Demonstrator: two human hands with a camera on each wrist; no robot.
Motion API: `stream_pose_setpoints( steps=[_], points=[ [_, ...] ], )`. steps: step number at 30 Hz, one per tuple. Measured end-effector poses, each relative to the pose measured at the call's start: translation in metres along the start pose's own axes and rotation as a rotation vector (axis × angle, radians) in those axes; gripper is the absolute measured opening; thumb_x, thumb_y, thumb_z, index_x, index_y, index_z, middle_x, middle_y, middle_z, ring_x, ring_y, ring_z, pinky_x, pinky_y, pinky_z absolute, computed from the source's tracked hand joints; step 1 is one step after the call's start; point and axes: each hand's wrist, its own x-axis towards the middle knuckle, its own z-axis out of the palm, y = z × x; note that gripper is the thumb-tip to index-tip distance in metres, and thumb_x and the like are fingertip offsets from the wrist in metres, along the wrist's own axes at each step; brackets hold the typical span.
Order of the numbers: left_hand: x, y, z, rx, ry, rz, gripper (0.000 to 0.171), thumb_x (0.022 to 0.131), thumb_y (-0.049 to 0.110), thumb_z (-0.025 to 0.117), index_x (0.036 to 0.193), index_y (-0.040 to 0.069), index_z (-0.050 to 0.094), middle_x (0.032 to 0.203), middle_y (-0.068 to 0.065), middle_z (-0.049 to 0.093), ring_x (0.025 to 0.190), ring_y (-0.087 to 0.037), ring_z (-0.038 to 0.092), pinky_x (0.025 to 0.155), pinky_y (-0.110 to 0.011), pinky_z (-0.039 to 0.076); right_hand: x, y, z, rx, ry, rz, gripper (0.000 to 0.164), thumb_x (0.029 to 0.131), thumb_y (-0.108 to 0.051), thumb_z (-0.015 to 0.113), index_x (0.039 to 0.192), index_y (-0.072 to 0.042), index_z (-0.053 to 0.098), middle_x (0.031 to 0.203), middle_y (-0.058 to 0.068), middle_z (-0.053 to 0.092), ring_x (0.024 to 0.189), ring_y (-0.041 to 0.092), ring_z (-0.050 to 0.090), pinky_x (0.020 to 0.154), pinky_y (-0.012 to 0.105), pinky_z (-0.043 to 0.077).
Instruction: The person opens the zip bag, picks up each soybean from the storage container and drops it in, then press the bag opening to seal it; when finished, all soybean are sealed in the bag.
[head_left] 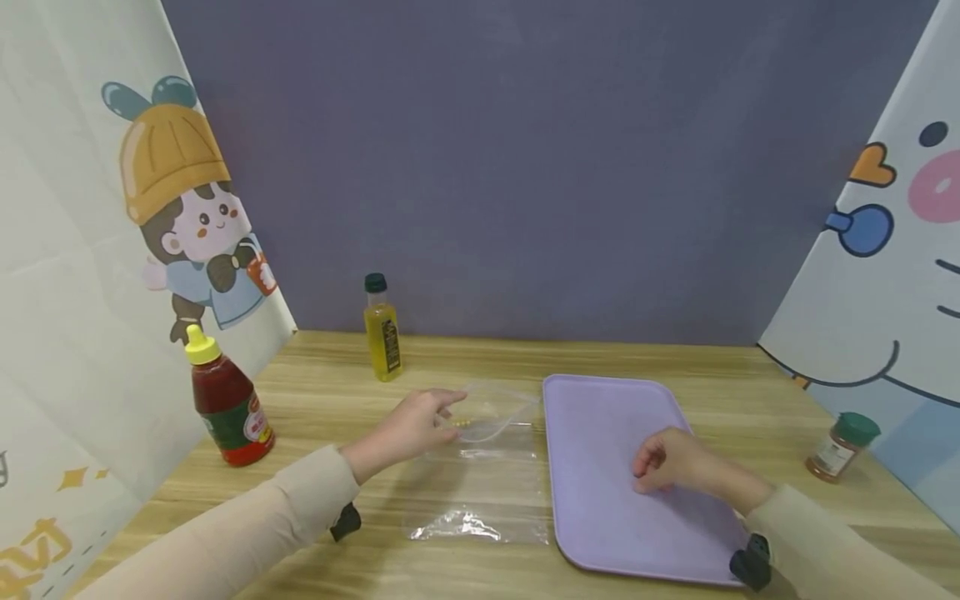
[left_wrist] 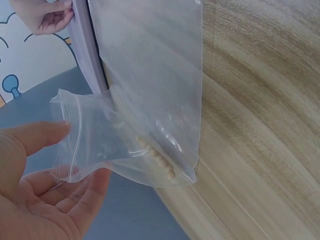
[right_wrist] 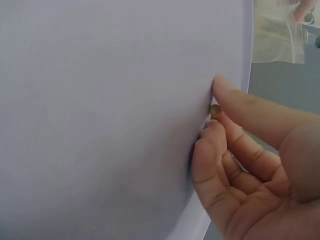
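My left hand [head_left: 412,423] holds the mouth of a clear zip bag [left_wrist: 165,85] with thumb and fingers, the thumb at the zip strip. The bag's body lies on the table. Several small round beige beans [left_wrist: 157,157] sit in a row inside the bag. My right hand [head_left: 686,465] is low over the purple tray [head_left: 600,417]. In the right wrist view, a small round tan bean [right_wrist: 215,111] is pinched between the right thumb and fingers, close to the tray's surface. The hand hides the bean in the head view.
A red sauce bottle [head_left: 232,408] with a yellow nozzle stands at the left. Behind the bag is an oil bottle [head_left: 382,333] with a dark cap. A green-lidded spice jar [head_left: 840,450] stands at the right. A dark backdrop [head_left: 525,167] closes off the table's back.
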Motion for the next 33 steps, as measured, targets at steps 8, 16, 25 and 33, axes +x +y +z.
stream_pose_setpoints(
  steps=[8, 16, 25, 33],
  points=[
    [0.001, 0.000, 0.000, -0.009, 0.005, 0.008, 0.058, 0.081, 0.010, 0.076, 0.134, 0.003, 0.055, 0.133, -0.017, 0.059, 0.101, -0.028, 0.067, 0.080, -0.035, 0.061, -0.004, 0.002, -0.003, 0.002, 0.011, 0.028, 0.015, 0.072, -0.007, 0.081, 0.076, -0.001, 0.068, 0.061, 0.000, 0.059, 0.053, 0.013, 0.055, 0.046, 0.024, 0.050],
    [0.003, 0.001, 0.000, -0.014, 0.010, 0.012, 0.057, 0.081, 0.010, 0.075, 0.134, 0.003, 0.055, 0.133, -0.016, 0.059, 0.102, -0.028, 0.066, 0.079, -0.034, 0.061, 0.005, -0.002, -0.009, 0.069, -0.007, -0.001, 0.013, 0.081, -0.007, 0.075, 0.085, 0.004, 0.070, 0.066, 0.003, 0.064, 0.057, 0.012, 0.059, 0.051, 0.026, 0.054],
    [0.002, 0.003, -0.001, -0.008, -0.008, 0.019, 0.059, 0.081, 0.011, 0.075, 0.135, 0.004, 0.054, 0.135, -0.016, 0.058, 0.102, -0.028, 0.066, 0.080, -0.033, 0.060, 0.037, -0.047, -0.014, 0.179, 0.047, -0.069, 0.028, 0.087, -0.012, 0.070, 0.103, 0.011, 0.068, 0.087, 0.018, 0.073, 0.069, 0.012, 0.067, 0.069, 0.039, 0.061],
    [0.002, 0.003, -0.001, -0.018, -0.005, 0.020, 0.058, 0.081, 0.011, 0.075, 0.135, 0.003, 0.054, 0.131, -0.017, 0.060, 0.100, -0.028, 0.067, 0.077, -0.032, 0.061, 0.072, -0.099, -0.004, 0.210, 0.085, -0.122, 0.022, 0.088, -0.012, 0.071, 0.102, 0.004, 0.071, 0.085, 0.005, 0.072, 0.075, 0.018, 0.067, 0.074, 0.039, 0.060]
  ],
)
